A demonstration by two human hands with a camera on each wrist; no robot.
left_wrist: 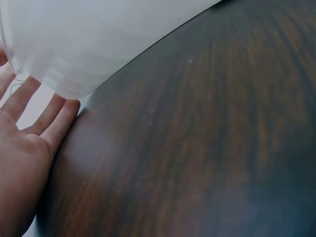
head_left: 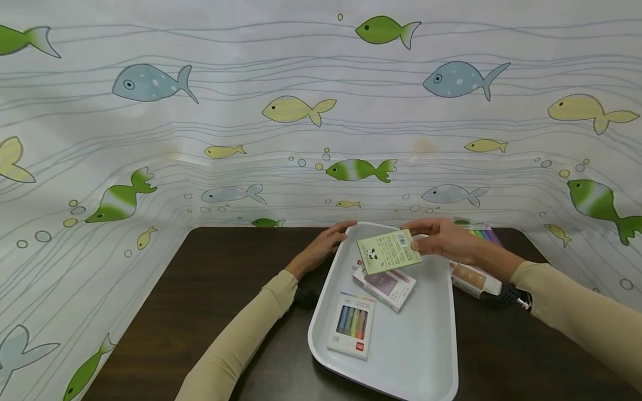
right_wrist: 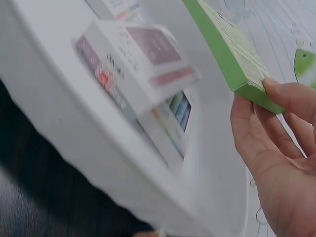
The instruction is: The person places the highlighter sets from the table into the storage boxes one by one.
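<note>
A light green flat box (head_left: 389, 251) with a panda picture and a barcode is tilted over the white tray (head_left: 421, 345). My right hand (head_left: 446, 240) pinches its right end between thumb and fingers, as the right wrist view also shows the box's green side (right_wrist: 217, 49). Beneath it in the tray lies a white box with a purple panel (head_left: 385, 285), leaning on another box that is mostly hidden. Nearer me lies a box of coloured sticks (head_left: 352, 324) with a window. My left hand (head_left: 321, 249) touches the tray's far left edge, its fingers (left_wrist: 61, 121) fairly straight against the outer wall.
To the right of the tray, a brown and white box (head_left: 471, 278) lies partly behind my right forearm. Behind that arm is a rainbow-striped pack (head_left: 485, 235). The dark wooden table (head_left: 220, 289) meets a fish-patterned sheet (head_left: 225, 128) at the back and sides.
</note>
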